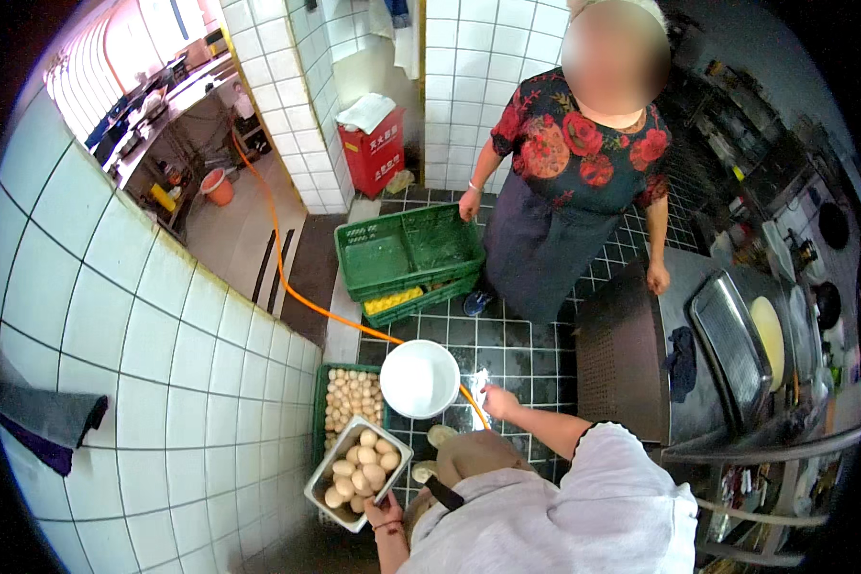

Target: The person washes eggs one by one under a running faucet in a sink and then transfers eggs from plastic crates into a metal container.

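My left hand (pixel 384 511) grips the near rim of a deep rectangular metal pan (pixel 407 459), which is tilted and piled with brown eggs (pixel 364 470). Partly under the pan, against the tiled wall, a green plastic crate (pixel 320 402) holds many more eggs (pixel 351 398). To the right of that crate is a white plastic bucket (pixel 420 379), with no contents visible inside. Just right of the bucket is my right hand (pixel 501 402), its fingers partly bent; whether they hold anything is unclear.
Another person (pixel 574 165) stands ahead, one hand by stacked green crates (pixel 409 255); yellow trays (pixel 394 301) show in the lower one. An orange hose (pixel 316 308) crosses the dark tiled floor (pixel 502 344). A metal counter (pixel 699 316) bearing a tray (pixel 732 344) stands right.
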The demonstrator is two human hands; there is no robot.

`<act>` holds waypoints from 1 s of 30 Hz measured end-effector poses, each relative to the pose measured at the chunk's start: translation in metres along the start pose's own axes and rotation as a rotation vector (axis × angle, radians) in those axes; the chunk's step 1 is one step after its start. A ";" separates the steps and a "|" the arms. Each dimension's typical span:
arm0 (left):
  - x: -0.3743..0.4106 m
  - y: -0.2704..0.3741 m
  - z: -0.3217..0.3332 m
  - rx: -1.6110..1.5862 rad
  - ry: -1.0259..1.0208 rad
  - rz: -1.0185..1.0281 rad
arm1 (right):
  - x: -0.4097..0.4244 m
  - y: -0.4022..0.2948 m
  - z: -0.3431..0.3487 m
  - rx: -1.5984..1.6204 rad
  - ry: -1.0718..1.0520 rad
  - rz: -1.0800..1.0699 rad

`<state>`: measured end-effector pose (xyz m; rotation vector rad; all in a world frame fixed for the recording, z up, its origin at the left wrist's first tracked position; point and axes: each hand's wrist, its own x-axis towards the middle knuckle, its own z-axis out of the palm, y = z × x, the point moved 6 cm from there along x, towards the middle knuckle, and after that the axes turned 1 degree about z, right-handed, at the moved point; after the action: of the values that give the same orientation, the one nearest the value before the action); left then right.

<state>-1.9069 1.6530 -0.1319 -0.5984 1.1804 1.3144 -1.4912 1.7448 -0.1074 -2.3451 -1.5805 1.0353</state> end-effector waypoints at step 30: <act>-0.044 -0.021 0.054 -0.001 -0.065 -0.014 | -0.109 -0.241 0.025 0.564 -0.866 -0.318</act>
<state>-1.8638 1.6778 -0.0795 -0.5597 1.1210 1.3133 -1.7153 1.7521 0.0355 -1.2655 -1.4820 2.2024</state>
